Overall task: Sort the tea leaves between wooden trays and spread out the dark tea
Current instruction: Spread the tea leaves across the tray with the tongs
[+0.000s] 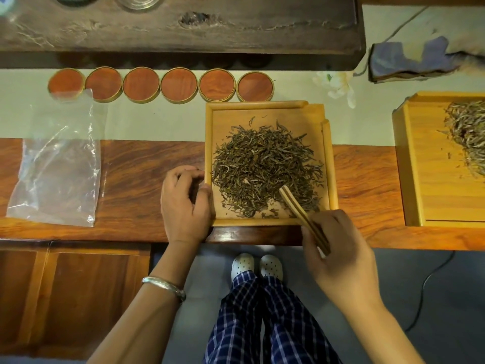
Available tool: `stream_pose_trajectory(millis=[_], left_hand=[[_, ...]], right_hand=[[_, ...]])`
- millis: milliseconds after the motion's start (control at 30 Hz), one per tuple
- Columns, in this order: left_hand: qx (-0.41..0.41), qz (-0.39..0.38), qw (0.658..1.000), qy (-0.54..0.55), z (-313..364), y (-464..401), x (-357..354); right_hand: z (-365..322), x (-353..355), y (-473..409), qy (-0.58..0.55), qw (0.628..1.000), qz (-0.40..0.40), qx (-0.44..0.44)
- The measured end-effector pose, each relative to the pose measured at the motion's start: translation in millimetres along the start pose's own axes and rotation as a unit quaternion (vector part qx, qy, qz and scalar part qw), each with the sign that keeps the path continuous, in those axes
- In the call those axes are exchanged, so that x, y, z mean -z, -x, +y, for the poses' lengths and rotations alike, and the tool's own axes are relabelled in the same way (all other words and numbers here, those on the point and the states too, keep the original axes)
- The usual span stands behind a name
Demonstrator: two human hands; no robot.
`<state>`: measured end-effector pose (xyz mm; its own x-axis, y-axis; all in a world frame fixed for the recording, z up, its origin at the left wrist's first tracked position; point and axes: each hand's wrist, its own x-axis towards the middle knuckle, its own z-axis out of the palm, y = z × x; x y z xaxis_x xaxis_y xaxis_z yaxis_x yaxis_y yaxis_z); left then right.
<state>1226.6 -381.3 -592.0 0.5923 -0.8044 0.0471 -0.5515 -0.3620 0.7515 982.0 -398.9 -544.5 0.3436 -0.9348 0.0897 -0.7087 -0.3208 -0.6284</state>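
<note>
A light wooden tray [267, 109] sits in the middle of the table with a wide pile of dark tea leaves [265, 164] in it. My right hand [338, 248] grips wooden tongs [299, 208] whose tips lie in the lower right part of the pile. My left hand [183, 203] rests against the tray's left rim, fingers loosely curled, thumb touching the rim. A second wooden tray [420, 164] at the right edge holds paler tea leaves [467, 132], partly cut off by the frame.
Several round wooden lids or coasters [178, 85] line up behind the tray. A clear plastic bag [57, 164] lies at the left. A dark wooden block [183, 24] runs along the back, a folded cloth [409, 59] at back right. My feet stand below the table edge.
</note>
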Motion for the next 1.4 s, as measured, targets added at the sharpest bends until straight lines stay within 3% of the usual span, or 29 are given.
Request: stream_pose_trajectory(millis=[133,300,467,667,1133,1300,1400], left_hand=[[0.000,0.006,1.000,0.009,1.0,0.8,0.4],[0.001,0.002,1.000,-0.005,0.5,0.7,-0.4],[-0.001,0.011,1.000,0.010,1.1,0.9,0.2],[0.004,0.009,1.000,0.017,1.9,1.7,1.1],[-0.012,-0.006,0.999,0.030,0.8,-0.7,3.4],[-0.017,-0.003,1.000,0.025,2.5,-0.3,4.5],[-0.019,-0.002,0.999,0.026,3.1,0.2,5.3]], right_hand=[[-31.1,-21.3,-34.6,0.029,0.998,0.014,0.056],[-58.8,-46.4,-57.4,0.079,0.989,-0.041,0.117],[-56.1,-51.8,-45.6,0.084,0.986,-0.090,0.110],[-45.4,-46.3,-46.3,0.070,0.994,-0.054,0.062],[-47.4,-45.2,-33.0,0.065,0.988,-0.112,0.084],[-43.3,-30.8,-51.4,0.039,0.998,-0.016,0.048],[-42.8,-30.9,-70.0,0.064,0.996,-0.013,0.063]])
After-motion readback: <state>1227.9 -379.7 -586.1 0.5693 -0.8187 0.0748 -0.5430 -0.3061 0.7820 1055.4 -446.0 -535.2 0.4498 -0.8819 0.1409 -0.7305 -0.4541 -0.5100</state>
